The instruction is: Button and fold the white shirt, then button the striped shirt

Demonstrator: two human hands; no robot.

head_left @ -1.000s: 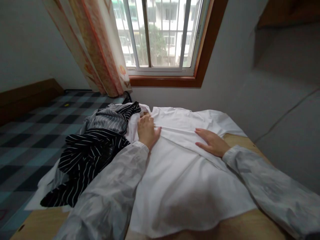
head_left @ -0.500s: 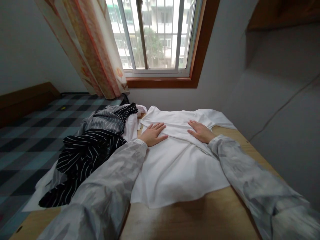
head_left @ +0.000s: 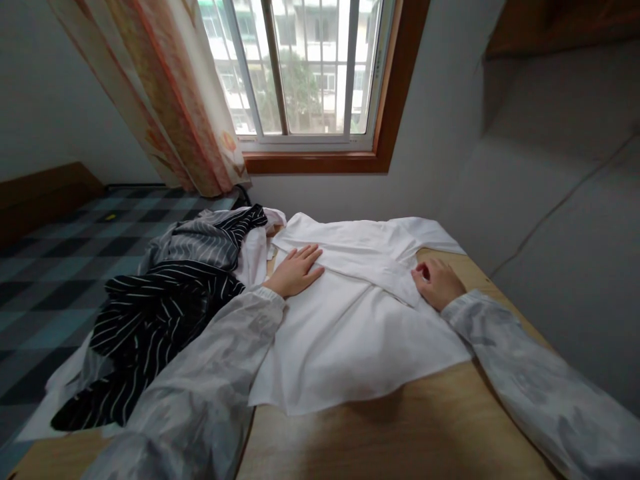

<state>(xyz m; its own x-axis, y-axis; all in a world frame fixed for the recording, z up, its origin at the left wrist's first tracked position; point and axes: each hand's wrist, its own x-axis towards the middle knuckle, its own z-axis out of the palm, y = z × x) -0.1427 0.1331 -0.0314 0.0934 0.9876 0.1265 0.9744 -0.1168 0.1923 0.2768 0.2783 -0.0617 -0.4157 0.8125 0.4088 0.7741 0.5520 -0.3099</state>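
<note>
White garment [head_left: 345,333] lay spread on the wooden table [head_left: 400,433]. My left hand [head_left: 296,271] rested flat on its left part, fingers extended. My right hand [head_left: 440,283] was curled at its right edge; could not tell whether it gripped cloth. Black striped clothing [head_left: 160,313] lay heaped farther left.

My right hand [head_left: 438,283], flat on the shirt [head_left: 345,333] half a second ago, now curls at its right edge. My left hand [head_left: 296,270], at the left edge a second ago, has turned inward. The hem [head_left: 340,399] lies farther off, baring more table [head_left: 390,437].
</note>
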